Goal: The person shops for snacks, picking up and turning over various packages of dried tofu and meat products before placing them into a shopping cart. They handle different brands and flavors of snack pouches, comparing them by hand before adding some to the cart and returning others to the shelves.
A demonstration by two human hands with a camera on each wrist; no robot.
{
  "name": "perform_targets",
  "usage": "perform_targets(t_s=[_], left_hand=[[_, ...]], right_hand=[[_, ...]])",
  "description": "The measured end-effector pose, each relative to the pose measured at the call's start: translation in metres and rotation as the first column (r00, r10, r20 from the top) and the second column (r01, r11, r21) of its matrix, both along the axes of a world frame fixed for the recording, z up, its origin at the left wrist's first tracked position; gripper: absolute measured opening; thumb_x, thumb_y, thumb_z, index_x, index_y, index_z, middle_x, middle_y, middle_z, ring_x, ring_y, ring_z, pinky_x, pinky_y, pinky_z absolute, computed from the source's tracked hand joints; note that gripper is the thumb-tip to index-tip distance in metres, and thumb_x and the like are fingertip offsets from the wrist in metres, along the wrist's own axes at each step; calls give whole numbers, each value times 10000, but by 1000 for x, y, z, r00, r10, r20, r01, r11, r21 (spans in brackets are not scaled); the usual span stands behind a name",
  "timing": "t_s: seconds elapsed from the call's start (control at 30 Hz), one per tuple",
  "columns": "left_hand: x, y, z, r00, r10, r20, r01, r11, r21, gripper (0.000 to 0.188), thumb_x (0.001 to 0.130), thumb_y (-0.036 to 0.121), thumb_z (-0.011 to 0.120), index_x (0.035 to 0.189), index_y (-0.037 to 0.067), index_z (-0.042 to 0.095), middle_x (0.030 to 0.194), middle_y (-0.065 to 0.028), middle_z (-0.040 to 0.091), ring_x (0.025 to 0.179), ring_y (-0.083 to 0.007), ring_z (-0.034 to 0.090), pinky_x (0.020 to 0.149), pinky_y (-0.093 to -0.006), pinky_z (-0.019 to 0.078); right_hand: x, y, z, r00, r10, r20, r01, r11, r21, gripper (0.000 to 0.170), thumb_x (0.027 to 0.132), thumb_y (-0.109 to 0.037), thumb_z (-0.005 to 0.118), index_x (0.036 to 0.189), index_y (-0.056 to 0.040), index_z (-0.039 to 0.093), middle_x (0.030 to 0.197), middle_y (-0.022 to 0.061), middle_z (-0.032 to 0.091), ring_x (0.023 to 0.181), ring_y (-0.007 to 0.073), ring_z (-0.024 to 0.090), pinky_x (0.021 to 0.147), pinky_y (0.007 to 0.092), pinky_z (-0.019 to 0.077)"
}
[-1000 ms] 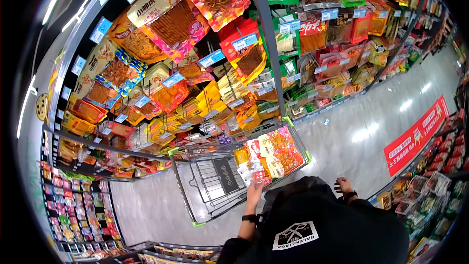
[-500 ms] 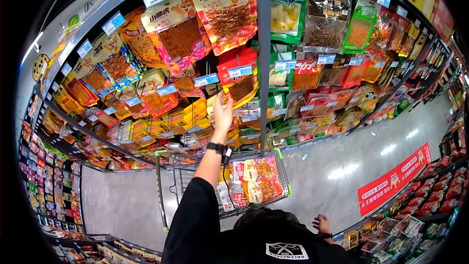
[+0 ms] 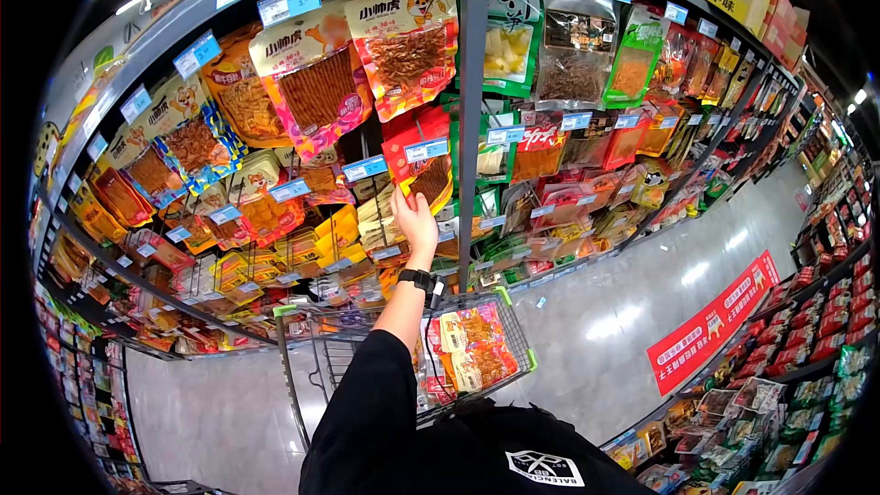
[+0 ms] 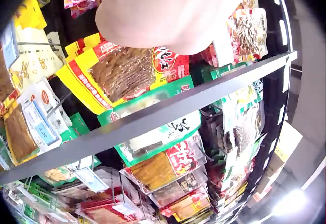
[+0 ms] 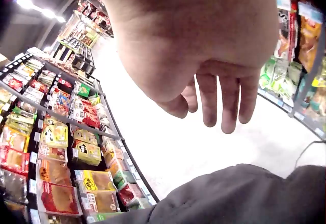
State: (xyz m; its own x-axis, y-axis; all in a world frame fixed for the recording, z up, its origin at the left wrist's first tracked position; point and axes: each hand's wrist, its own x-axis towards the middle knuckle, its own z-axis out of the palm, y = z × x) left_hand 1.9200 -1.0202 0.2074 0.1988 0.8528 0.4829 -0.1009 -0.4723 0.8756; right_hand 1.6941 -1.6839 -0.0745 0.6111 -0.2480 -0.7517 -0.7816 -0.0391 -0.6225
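My left hand (image 3: 417, 225) reaches up to the shelf and pinches the lower edge of a hanging red-and-yellow snack packet (image 3: 427, 185). In the left wrist view that packet (image 4: 125, 73), with brown strips showing through its window, lies just past the hand (image 4: 158, 12), whose fingers are out of sight. A blue-and-white price tag (image 3: 426, 149) crosses the packet's front in the head view. My right hand (image 5: 204, 71) hangs with loose fingers over the bright floor in the right wrist view, holding nothing; the head view does not show it.
Below the left arm stands a wire shopping cart (image 3: 521, 339) with several colourful snack packets (image 3: 472, 348) in it. A dark shelf post (image 3: 470, 82) rises right of the packet. Larger packets (image 3: 316, 82) hang above. A red floor banner (image 3: 710, 325) lies in the aisle.
My left hand has gone from packets in the cart up to the shelf and onto the red-and-yellow packet. The right hand has dropped out of the head view.
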Motion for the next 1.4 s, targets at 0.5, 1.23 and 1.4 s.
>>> perform_targets(t_s=[0.5, 1.23, 1.4], left_hand=[[-11, 10, 19, 998, -60, 9, 60, 996, -65, 273, 960, 246, 593, 1004, -17, 655, 834, -173, 697, 724, -288, 659, 683, -388, 486], [-221, -157, -69, 821, -439, 366, 537, 372, -757, 289, 1011, 219, 537, 1180, -2, 615, 1091, -29, 678, 931, -73, 610, 822, -234, 472], [-252, -151, -78, 917, -379, 120, 345, 610, -713, 277, 1032, 302, 488, 1061, 51, 601, 768, 43, 591, 675, -32, 563, 611, -201, 473]], right_hand=[[-14, -15, -12, 998, 20, 56, -19, 999, -32, 374, 887, -208, 579, 1197, -2, 539, 1053, 183, 625, 877, 332, 664, 648, 434, 560], [135, 319, 217, 728, 515, 452, -678, 443, 587, 337, 1024, -294, 501, 1220, -36, 595, 1116, 54, 679, 971, 106, 646, 847, 274, 520], [125, 330, 224, 688, 577, 440, -712, 419, 564, 310, 1024, -296, 504, 1156, -44, 626, 1095, 36, 685, 928, 95, 647, 821, 264, 525]])
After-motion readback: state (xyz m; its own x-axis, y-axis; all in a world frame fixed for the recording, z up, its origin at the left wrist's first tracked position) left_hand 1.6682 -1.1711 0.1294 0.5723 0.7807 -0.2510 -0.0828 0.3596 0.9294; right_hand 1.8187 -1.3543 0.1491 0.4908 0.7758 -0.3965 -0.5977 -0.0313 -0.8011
